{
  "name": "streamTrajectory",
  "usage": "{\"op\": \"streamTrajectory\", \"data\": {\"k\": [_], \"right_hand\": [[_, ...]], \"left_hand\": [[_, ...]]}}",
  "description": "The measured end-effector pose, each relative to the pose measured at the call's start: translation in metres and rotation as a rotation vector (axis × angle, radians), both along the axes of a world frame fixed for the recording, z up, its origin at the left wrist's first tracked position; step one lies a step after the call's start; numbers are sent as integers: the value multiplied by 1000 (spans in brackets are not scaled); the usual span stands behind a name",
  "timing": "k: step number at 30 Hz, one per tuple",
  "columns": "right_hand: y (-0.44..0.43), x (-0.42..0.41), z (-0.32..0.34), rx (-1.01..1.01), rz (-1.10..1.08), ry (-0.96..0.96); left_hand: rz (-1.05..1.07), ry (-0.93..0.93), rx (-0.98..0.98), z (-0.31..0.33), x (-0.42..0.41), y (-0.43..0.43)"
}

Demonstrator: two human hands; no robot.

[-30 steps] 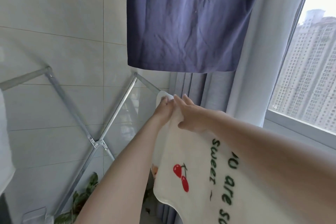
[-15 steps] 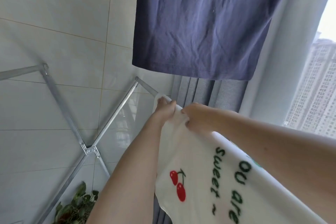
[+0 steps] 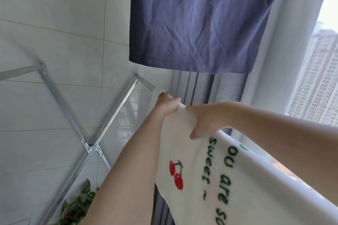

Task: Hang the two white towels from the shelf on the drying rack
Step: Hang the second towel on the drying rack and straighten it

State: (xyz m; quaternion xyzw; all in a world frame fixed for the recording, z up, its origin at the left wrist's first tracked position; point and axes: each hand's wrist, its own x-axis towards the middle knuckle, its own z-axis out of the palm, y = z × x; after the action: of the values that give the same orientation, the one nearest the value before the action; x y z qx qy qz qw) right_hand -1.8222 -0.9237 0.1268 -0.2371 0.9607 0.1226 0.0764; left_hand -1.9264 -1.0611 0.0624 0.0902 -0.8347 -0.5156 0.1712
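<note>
A white towel [image 3: 219, 175] with red cherries and green lettering lies draped over a bar of the metal drying rack [image 3: 91, 147], running from the centre to the lower right. My left hand [image 3: 167, 104] grips the towel's far end, close to the rack's upper corner. My right hand [image 3: 204, 120] pinches the towel's upper edge just to the right of it. The bar under the towel is hidden. A second white towel is not in view.
A dark blue garment [image 3: 197, 20] hangs overhead. Grey curtains [image 3: 203, 87] and a pale drape stand behind the rack, with a window [image 3: 318, 78] at right. The tiled wall is at left, and a leafy plant [image 3: 78, 208] sits low beside the rack legs.
My right hand has gone from lying flat on the towel to pinching its edge and has shifted slightly to the right. The view has turned a little to the left.
</note>
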Motion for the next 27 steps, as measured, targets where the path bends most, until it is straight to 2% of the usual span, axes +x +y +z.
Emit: {"op": "streamTrajectory", "data": {"k": [2,5,8,11,14,20,27], "right_hand": [[9,2,3,33,-87,-120],[18,5,4,-7,-225,-261],[19,7,-5,-27,-145,-114],[20,7,-18,-187,-133,-21],[27,18,-17,-235,-166,-40],[67,69,3,-78,-154,-116],[136,141,25,-84,-142,-231]], "left_hand": [[4,-5,11,0,4,3],[136,102,42,-5,11,8],[117,99,143,-13,25,11],[-11,42,199,-18,42,6],[-5,71,143,-16,66,13],[-8,181,142,-8,131,62],[52,135,193,-2,205,134]]}}
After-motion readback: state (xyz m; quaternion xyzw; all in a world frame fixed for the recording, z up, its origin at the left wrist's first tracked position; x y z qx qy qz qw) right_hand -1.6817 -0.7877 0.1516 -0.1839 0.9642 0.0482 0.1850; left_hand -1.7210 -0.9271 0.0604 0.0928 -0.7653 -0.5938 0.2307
